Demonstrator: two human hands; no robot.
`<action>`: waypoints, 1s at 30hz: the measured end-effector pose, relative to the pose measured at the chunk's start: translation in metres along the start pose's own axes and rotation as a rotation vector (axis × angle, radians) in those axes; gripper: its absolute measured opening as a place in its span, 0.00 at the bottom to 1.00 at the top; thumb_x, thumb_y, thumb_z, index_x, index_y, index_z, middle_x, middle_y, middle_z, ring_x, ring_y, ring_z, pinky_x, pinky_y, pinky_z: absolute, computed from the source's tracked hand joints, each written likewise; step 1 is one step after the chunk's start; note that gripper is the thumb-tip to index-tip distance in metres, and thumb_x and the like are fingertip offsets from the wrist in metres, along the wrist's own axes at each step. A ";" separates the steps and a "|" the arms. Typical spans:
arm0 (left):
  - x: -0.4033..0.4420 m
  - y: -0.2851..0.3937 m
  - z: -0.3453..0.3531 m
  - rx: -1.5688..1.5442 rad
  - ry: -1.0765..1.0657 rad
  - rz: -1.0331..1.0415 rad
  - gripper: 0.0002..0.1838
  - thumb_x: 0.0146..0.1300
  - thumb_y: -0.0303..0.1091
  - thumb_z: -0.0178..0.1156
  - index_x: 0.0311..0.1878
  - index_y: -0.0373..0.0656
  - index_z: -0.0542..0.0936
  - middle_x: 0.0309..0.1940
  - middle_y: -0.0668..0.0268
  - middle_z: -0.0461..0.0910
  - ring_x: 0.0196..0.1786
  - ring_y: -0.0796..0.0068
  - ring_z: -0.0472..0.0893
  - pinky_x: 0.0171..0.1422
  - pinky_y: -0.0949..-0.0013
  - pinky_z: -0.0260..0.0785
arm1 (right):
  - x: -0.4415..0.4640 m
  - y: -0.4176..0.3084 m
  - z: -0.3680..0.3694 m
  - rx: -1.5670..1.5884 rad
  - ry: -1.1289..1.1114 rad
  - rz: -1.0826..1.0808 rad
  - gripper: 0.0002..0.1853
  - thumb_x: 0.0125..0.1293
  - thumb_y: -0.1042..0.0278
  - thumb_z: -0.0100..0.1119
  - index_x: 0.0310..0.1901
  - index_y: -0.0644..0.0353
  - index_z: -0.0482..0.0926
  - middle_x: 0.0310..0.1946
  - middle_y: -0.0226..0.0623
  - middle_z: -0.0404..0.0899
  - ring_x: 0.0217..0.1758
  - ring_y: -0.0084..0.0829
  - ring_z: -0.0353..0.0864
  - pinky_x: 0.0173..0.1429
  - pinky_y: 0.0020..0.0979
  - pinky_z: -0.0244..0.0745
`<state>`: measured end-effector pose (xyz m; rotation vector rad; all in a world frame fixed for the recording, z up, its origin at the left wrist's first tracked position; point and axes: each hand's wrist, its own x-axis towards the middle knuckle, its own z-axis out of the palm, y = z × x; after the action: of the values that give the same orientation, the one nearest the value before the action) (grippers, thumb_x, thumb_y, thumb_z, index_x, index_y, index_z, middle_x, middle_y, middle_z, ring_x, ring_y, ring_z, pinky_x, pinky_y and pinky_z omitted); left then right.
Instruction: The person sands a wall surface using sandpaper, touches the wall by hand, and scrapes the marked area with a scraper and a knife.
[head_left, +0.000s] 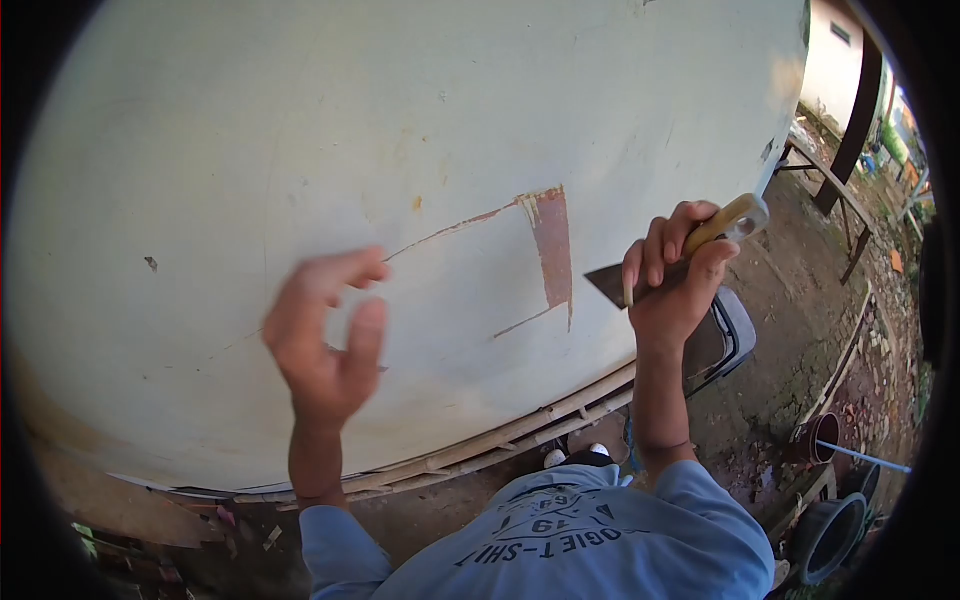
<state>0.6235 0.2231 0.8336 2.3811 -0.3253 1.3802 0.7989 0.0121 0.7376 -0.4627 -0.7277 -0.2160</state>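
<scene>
My right hand (pixel 668 300) grips a putty knife (pixel 735 218) with a yellowish handle. Its flat metal blade points left, near the pale wall (pixel 300 130) but to the right of a stripped reddish-brown patch (pixel 553 250). From that patch's top a thin scraped line runs down to the left, and a shorter one leaves its lower end. My left hand (pixel 325 340), slightly blurred, is raised in front of the wall with fingers bent and thumb apart, holding nothing. Whether its fingertips touch the wall I cannot tell.
Bamboo poles (pixel 480 448) run along the wall's foot. Behind my right forearm is a pale-rimmed object (pixel 738 335). A brown pot (pixel 812 440), a light-blue stick (pixel 868 458) and a grey basin (pixel 832 545) lie at lower right. A wooden frame (pixel 835 185) stands beyond the wall's corner.
</scene>
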 end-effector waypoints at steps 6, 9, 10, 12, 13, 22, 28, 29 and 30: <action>0.024 -0.050 0.013 0.590 -0.042 0.456 0.08 0.55 0.32 0.63 0.37 0.42 0.82 0.18 0.72 0.72 0.22 0.73 0.66 0.31 0.68 0.56 | 0.036 0.014 0.006 -0.058 0.002 -0.275 0.31 0.79 0.51 0.37 0.76 0.44 0.37 0.33 0.44 0.74 0.13 0.23 0.67 0.20 0.29 0.78; 0.024 -0.055 0.022 0.647 -0.033 0.516 0.07 0.53 0.33 0.63 0.36 0.44 0.82 0.16 0.74 0.69 0.21 0.73 0.64 0.30 0.68 0.51 | 0.042 0.022 0.017 -0.024 0.101 -0.355 0.29 0.80 0.50 0.35 0.75 0.35 0.37 0.30 0.40 0.71 0.12 0.22 0.63 0.16 0.28 0.74; 0.023 -0.054 0.021 0.648 -0.037 0.514 0.07 0.54 0.33 0.63 0.36 0.44 0.82 0.16 0.74 0.69 0.21 0.73 0.64 0.30 0.68 0.51 | 0.046 0.025 0.016 -0.066 0.129 -0.385 0.27 0.80 0.47 0.33 0.74 0.33 0.39 0.28 0.38 0.68 0.10 0.21 0.58 0.11 0.25 0.68; 0.023 -0.056 0.020 0.650 -0.028 0.509 0.08 0.53 0.35 0.63 0.35 0.45 0.83 0.17 0.74 0.70 0.21 0.73 0.64 0.29 0.67 0.51 | 0.046 0.029 0.022 -0.074 0.249 -0.441 0.27 0.79 0.46 0.33 0.73 0.32 0.40 0.27 0.36 0.66 0.09 0.20 0.56 0.10 0.25 0.66; 0.021 -0.059 0.021 0.650 -0.015 0.508 0.09 0.51 0.37 0.64 0.34 0.45 0.83 0.18 0.73 0.72 0.21 0.72 0.64 0.29 0.67 0.50 | 0.044 0.033 0.027 -0.080 0.307 -0.467 0.26 0.79 0.45 0.33 0.73 0.32 0.41 0.26 0.35 0.65 0.09 0.20 0.54 0.09 0.25 0.65; 0.019 -0.062 0.022 0.673 0.016 0.506 0.10 0.51 0.39 0.64 0.35 0.45 0.84 0.20 0.72 0.74 0.21 0.72 0.64 0.29 0.67 0.49 | 0.033 0.060 0.031 -0.080 0.428 -0.522 0.24 0.78 0.42 0.33 0.69 0.24 0.40 0.24 0.31 0.63 0.10 0.18 0.55 0.08 0.25 0.65; 0.017 -0.063 0.021 0.653 0.022 0.494 0.10 0.52 0.39 0.63 0.35 0.45 0.84 0.20 0.72 0.74 0.21 0.72 0.65 0.29 0.67 0.50 | 0.033 0.049 0.027 -0.056 0.447 -0.583 0.24 0.78 0.44 0.33 0.70 0.25 0.41 0.24 0.33 0.65 0.09 0.19 0.55 0.06 0.25 0.64; 0.016 -0.062 0.021 0.649 0.022 0.489 0.10 0.52 0.39 0.63 0.34 0.45 0.84 0.21 0.72 0.75 0.21 0.72 0.65 0.29 0.67 0.50 | 0.032 0.065 0.034 -0.175 0.409 -0.552 0.23 0.78 0.42 0.32 0.70 0.24 0.41 0.25 0.31 0.64 0.09 0.19 0.54 0.06 0.25 0.64; 0.014 -0.062 0.021 0.642 0.021 0.486 0.10 0.52 0.39 0.63 0.34 0.45 0.84 0.21 0.71 0.75 0.21 0.72 0.65 0.29 0.67 0.51 | 0.027 0.073 0.038 -0.163 0.376 -0.493 0.23 0.78 0.41 0.31 0.70 0.24 0.42 0.25 0.30 0.63 0.09 0.19 0.54 0.06 0.25 0.64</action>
<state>0.6702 0.2698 0.8242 2.9224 -0.5500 1.9620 0.8212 0.0934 0.7563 -0.3762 -0.4439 -0.8076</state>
